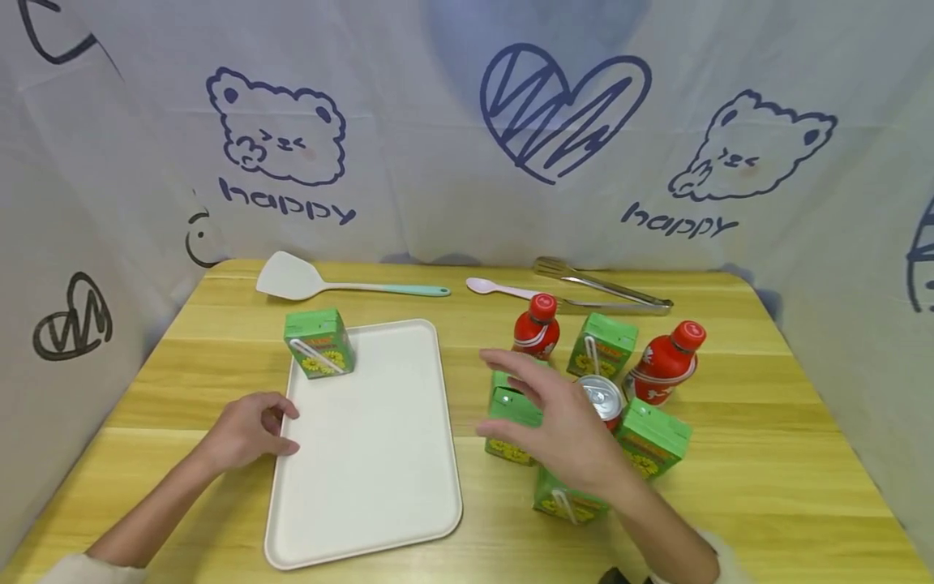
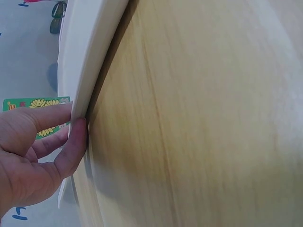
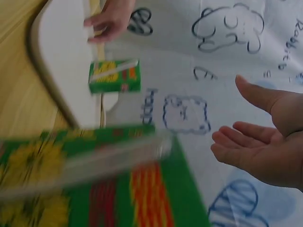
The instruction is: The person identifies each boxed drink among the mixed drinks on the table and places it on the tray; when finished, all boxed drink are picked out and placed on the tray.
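Observation:
A white tray point(image 1: 368, 438) lies on the table, with one green juice box point(image 1: 319, 344) standing at its far left corner. My left hand point(image 1: 248, 430) holds the tray's left rim with thumb and fingertips; the left wrist view shows the thumb point(image 2: 73, 146) against the rim's outer side. My right hand point(image 1: 565, 430) hovers over a group of drinks, thumb and fingers spread apart with nothing between them. Below and around it stand several green juice boxes point(image 1: 654, 438), a can point(image 1: 601, 397) and two red bottles point(image 1: 662, 361). The hand partly hides some boxes.
Along the table's back edge lie a white spatula point(image 1: 292, 277) with a turquoise handle, a pink spoon point(image 1: 499, 287) and metal tongs point(image 1: 606, 284). White cloth point(image 1: 416, 130) with drawings surrounds the table at the back and sides.

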### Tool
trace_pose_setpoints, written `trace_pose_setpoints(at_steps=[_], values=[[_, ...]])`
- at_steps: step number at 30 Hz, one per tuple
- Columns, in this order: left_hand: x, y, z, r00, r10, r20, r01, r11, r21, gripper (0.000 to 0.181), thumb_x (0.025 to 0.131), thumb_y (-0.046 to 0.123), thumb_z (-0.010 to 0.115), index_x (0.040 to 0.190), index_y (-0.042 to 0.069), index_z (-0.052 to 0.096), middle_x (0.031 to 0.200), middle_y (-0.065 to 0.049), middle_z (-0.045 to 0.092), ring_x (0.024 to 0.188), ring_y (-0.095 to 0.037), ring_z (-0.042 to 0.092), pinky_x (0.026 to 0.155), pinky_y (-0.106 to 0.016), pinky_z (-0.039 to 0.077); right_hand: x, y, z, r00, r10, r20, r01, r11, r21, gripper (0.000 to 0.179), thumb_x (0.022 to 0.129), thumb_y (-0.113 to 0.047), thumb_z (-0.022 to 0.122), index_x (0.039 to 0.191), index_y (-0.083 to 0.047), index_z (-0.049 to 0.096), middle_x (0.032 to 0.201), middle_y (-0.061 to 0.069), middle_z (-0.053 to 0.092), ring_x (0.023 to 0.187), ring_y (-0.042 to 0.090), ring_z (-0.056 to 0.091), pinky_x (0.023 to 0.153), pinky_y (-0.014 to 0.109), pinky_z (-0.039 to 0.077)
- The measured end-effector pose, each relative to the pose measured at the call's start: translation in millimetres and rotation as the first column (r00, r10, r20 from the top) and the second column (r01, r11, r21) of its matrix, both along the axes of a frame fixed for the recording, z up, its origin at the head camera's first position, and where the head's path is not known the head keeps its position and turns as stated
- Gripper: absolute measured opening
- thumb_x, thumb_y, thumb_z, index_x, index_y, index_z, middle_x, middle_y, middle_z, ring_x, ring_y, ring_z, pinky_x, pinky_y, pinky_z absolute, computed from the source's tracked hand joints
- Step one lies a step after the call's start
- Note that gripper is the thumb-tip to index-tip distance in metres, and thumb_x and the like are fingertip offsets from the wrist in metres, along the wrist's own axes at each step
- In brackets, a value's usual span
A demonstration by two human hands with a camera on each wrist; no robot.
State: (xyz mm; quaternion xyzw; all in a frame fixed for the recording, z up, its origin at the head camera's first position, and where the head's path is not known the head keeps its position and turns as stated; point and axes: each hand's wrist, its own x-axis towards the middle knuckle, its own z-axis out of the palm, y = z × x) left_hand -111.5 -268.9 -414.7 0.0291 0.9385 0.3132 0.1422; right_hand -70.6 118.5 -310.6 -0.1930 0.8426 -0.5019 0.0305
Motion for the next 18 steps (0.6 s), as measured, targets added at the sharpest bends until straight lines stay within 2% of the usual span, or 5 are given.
trace_pose_setpoints(at_steps=[5,9,12,15,18], values=[[0.5,-0.1,0.3,1.0,0.0,0.0,0.0,1.0,0.001,0.04,0.068,0.012,0.083,0.1,0.0,0.062,0.075,-0.005,0.055,0.067,-0.016,0.049,0.055,-0.025,0.04,0.6,50.6,-12.6,0.998,-0.059,-0.008,0.059,0.995,0.074,0.067,0.075,-0.023,0.079,0.135,-0.018,0.05,0.137,0.004,0.054,0.127,0.023,0.052,0.103,0.036,0.041],[0.4,0.6,1.1,1.0,-0.001,-0.001,0.001,1.0,0.005,0.039,0.068,0.012,0.083,0.099,0.0,0.062,0.074,-0.005,0.055,0.067,-0.016,0.049,0.055,-0.025,0.04,4.4,86.1,-18.0,0.995,-0.097,-0.032,0.1,0.989,0.106,0.065,0.077,-0.024,0.078,0.135,-0.018,0.05,0.134,0.005,0.056,0.125,0.019,0.053,0.102,0.017,0.039],[0.1,0.5,0.8,1.0,0.0,-0.003,0.0,1.0,0.004,0.039,0.068,0.011,0.083,0.099,0.0,0.062,0.074,-0.005,0.055,0.067,-0.016,0.049,0.055,-0.025,0.04,9.1,107.6,-21.5,0.99,-0.137,-0.04,0.141,0.979,0.149,0.062,0.078,-0.025,0.077,0.135,-0.02,0.05,0.133,0.004,0.056,0.123,0.005,0.051,0.097,0.004,0.034],[-0.2,0.4,0.6,1.0,-0.001,-0.002,0.001,1.0,0.0,0.039,0.067,0.011,0.083,0.099,0.0,0.062,0.075,-0.005,0.055,0.067,-0.016,0.049,0.055,-0.025,0.04,13.2,125.8,-27.1,0.982,-0.182,-0.049,0.188,0.964,0.189,0.06,0.079,-0.024,0.077,0.133,-0.022,0.051,0.132,0.005,0.057,0.118,-0.011,0.046,0.095,0.001,0.032],[-0.4,0.6,0.8,1.0,0.001,-0.001,-0.001,1.0,-0.005,0.039,0.067,0.011,0.083,0.098,0.0,0.062,0.075,-0.005,0.055,0.067,-0.016,0.049,0.056,-0.025,0.041,16.0,140.4,-34.5,0.976,-0.206,-0.067,0.215,0.956,0.2,0.06,0.078,-0.022,0.077,0.133,-0.023,0.053,0.13,0.007,0.058,0.115,-0.017,0.043,0.094,0.0,0.032]])
